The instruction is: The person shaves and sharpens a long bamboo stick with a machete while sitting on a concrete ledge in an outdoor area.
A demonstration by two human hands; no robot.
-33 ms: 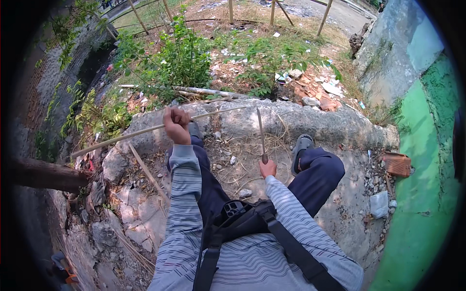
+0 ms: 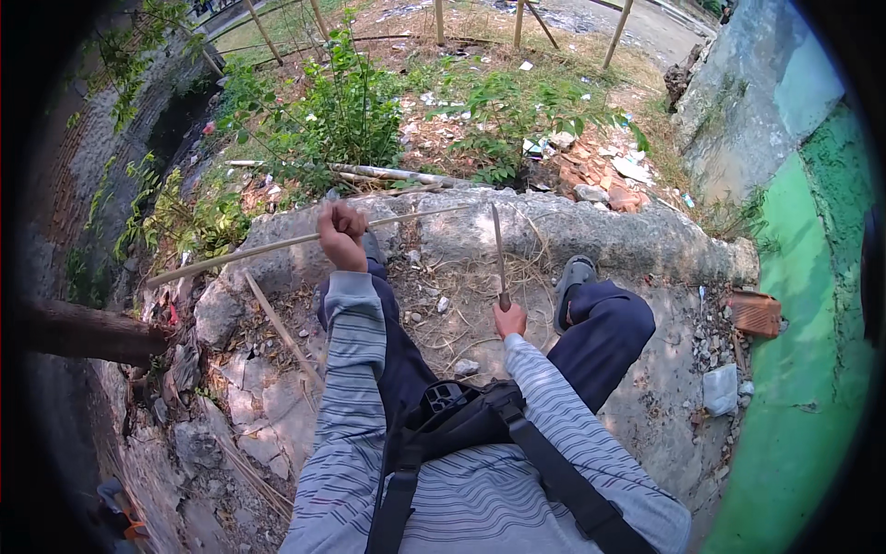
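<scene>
My left hand is raised at left of centre with its fingers closed round a long, thin bamboo strip. The strip slants across in front of me, its thicker end low at the left and its thin end reaching toward the middle. My right hand grips the handle of a long knife, whose narrow blade points away from me. Blade and strip look apart, the knife tip being just right of the strip's thin end. Thin shavings lie on the ground between my feet.
A low, rough stone kerb runs ahead of my feet, with leafy plants beyond it. Another strip lies at my left. A reddish brick and a clear plastic bag sit by the green wall.
My left hand has shifted slightly right, carrying the bamboo strip with it. My right hand and the knife have barely moved.
</scene>
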